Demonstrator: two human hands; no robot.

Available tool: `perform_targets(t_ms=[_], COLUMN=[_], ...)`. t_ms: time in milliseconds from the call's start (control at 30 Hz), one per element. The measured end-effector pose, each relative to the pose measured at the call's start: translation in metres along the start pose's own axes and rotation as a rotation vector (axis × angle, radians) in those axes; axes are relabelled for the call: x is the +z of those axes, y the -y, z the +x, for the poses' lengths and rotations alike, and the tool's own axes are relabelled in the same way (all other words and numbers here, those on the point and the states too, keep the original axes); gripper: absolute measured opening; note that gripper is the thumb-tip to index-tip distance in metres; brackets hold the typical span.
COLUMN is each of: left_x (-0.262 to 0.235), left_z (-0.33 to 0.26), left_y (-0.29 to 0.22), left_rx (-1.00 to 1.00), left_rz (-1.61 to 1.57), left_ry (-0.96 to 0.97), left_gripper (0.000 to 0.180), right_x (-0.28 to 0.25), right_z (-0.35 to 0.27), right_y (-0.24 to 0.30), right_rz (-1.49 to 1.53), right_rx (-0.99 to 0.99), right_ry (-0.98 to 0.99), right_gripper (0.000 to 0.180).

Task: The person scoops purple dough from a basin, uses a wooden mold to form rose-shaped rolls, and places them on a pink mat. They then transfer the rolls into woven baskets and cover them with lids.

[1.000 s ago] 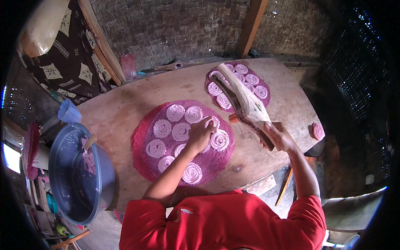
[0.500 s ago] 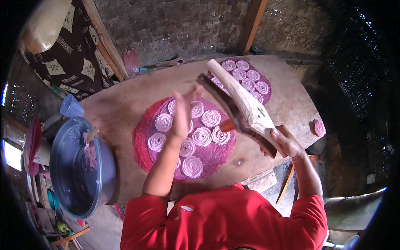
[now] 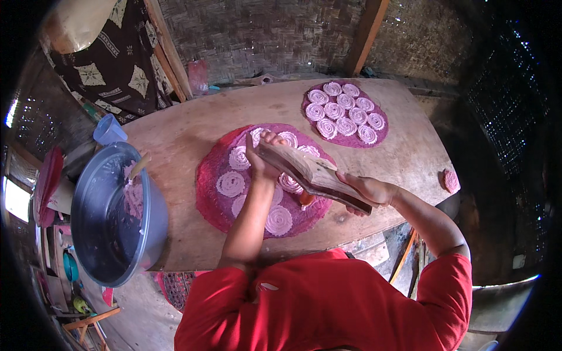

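A: Both hands up on the wooden tool [image 3: 313,175] now, and it slants over the near mat [image 3: 209,187] — what's the right hand [image 3: 370,191] doing?

B: Gripping the lower end, thumb along the top. That forearm angles in from the right, elbow bent out wide.

A: And the left hand [image 3: 266,155]?

B: At the upper end, forearm reaching straight up the table [image 3: 175,146], fingertips showing past the wood. How firmly it's closed I honestly can't tell; the tool covers most of the palm.

A: The orange tube [image 3: 306,199] points down from the tool's underside, over the mat's right side.

B: Pink swirls [image 3: 278,220] all around it — and the far mat [image 3: 338,140] carries more, well apart from both hands.
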State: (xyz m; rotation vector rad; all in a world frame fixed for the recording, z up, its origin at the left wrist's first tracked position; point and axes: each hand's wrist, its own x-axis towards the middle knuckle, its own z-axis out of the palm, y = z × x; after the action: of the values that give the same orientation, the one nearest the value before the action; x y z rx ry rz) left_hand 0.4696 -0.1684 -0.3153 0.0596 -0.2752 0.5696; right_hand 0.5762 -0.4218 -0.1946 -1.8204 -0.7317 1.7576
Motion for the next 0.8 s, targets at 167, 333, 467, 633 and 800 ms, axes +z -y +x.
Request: perform_targets(t_ms=[167, 333, 467, 633, 800], left_x=[0.024, 0.042, 0.051, 0.073, 0.062], left_z=[0.004, 0.001, 0.000, 0.002, -0.011], left_y=[-0.001, 0.000, 0.008, -0.007, 0.012], left_rx=[0.030, 0.105, 0.075, 0.100, 0.039], left_rz=[-0.010, 0.033, 0.002, 0.065, -0.003], left_ry=[-0.029, -0.035, -0.219, -0.137, -0.225], left_gripper=[0.042, 0.047, 0.051, 0.051, 0.047], right_x=[0.005, 0.010, 0.009, 0.023, 0.019], right_z=[-0.018, -0.029, -0.031, -0.027, -0.048], right_y=[0.014, 0.020, 0.024, 0.023, 0.011], right_rz=[-0.005, -0.057, -0.270, -0.161, -0.172], right_rx=[-0.007, -0.057, -0.031, -0.190, -0.075], right_ry=[-0.050, -0.074, -0.229, -0.144, -0.212], right_gripper=[0.073, 0.074, 0.073, 0.080, 0.080])
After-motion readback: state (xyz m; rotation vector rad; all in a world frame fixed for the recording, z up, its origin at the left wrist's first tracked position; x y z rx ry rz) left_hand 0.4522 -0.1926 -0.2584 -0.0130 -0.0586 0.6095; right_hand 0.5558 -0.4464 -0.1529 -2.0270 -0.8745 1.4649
